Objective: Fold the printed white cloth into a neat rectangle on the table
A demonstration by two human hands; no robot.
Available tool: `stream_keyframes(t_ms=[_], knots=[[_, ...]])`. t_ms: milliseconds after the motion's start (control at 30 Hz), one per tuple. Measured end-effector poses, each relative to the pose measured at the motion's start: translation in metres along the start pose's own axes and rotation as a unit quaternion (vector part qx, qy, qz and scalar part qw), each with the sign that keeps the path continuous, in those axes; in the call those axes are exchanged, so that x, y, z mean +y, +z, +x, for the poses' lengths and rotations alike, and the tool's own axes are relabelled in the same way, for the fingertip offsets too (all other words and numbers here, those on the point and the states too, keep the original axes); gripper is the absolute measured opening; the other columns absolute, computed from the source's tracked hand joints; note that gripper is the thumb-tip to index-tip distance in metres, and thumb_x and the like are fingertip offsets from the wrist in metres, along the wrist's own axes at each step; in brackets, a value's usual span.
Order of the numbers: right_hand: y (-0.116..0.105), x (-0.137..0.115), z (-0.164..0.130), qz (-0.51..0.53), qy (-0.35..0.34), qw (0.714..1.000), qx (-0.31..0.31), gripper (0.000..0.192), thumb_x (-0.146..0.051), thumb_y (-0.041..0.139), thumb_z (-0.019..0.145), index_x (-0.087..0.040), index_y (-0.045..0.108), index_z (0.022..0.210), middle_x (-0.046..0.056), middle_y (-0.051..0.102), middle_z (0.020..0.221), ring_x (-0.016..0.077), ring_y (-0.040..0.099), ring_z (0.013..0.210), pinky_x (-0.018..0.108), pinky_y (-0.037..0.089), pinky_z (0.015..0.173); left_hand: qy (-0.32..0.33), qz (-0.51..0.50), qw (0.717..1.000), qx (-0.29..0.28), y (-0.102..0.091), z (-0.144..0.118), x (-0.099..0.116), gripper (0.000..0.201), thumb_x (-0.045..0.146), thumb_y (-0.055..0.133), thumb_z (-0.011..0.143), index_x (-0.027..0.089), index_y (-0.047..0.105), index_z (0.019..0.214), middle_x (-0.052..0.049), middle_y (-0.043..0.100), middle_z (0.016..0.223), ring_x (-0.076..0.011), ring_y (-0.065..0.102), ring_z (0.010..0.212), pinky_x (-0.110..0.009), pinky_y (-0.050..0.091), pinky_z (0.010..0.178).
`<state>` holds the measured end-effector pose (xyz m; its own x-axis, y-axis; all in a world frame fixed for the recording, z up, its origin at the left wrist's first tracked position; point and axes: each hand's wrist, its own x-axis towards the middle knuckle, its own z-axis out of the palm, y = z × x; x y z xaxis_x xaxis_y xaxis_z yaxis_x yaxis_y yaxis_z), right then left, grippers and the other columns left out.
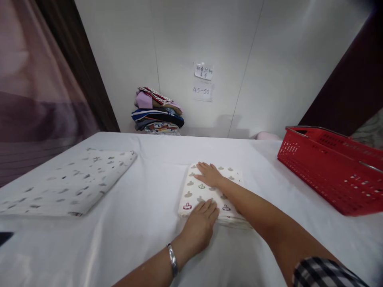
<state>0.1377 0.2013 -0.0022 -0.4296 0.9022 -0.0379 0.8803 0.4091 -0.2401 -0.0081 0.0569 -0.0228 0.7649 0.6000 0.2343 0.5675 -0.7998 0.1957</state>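
A folded white cloth (191,187) printed with grey, red and green mushroom shapes lies on the white-covered table in front of me. My left hand (201,221), with a silver bracelet at the wrist, rests on the cloth's near edge, its fingers stretched forward. Farther back, my right hand (209,174) lies flat on top of the cloth with the fingers spread. Its forearm crosses over the cloth's right side and hides part of it. Neither hand grips anything.
To the left lies a larger folded white cloth (74,179) with small dark leaf prints. A red plastic basket (323,167) stands at the right. Behind the table's far edge is a stack of folded fabrics (158,111). Two paper notes (203,89) hang on the wall.
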Motion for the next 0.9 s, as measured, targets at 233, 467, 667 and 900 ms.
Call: stream_keyframes(t_ms=[233,467,667,900], knots=[[-0.008,-0.002,-0.002,-0.009,0.014,1.0,0.001,0.07,-0.061,0.019,0.088,-0.018,0.022,0.144,0.008,0.017,0.151,0.0248,0.014,0.138,0.044,0.012,0.109,0.005,-0.003,0.999,0.033,0.007,0.001,-0.008,0.043,0.007,0.039,0.085,0.02,0.051,0.124,-0.006,0.05,0.134,-0.0197,0.041,0.127,-0.039,0.033,0.105],[-0.011,0.041,-0.035,-0.072,0.117,0.99,0.037,0.069,-0.061,0.021,0.089,-0.018,0.025,0.143,0.01,0.023,0.15,0.0263,0.015,0.138,0.048,0.008,0.109,0.004,0.001,1.0,0.031,0.006,0.001,-0.006,0.043,0.006,0.041,0.084,0.019,0.049,0.124,-0.004,0.049,0.134,-0.0204,0.041,0.127,-0.039,0.034,0.105],[-0.006,0.058,-0.039,-0.059,0.145,0.987,0.034,0.067,-0.059,0.022,0.089,-0.019,0.026,0.142,0.009,0.031,0.147,0.0247,0.026,0.134,0.043,0.018,0.107,0.015,0.011,0.999,0.042,0.013,0.002,-0.01,0.044,0.006,0.038,0.085,0.019,0.048,0.126,-0.003,0.049,0.135,-0.0207,0.04,0.128,-0.039,0.033,0.105],[-0.023,0.074,-0.041,-0.035,0.151,0.988,-0.007,0.063,-0.058,0.029,0.088,-0.021,0.036,0.138,0.007,0.04,0.142,0.0226,0.038,0.128,0.033,0.028,0.103,0.029,0.013,0.998,0.055,0.011,0.001,-0.009,0.043,0.007,0.039,0.085,0.02,0.049,0.125,-0.004,0.05,0.133,-0.0194,0.04,0.127,-0.038,0.033,0.105]])
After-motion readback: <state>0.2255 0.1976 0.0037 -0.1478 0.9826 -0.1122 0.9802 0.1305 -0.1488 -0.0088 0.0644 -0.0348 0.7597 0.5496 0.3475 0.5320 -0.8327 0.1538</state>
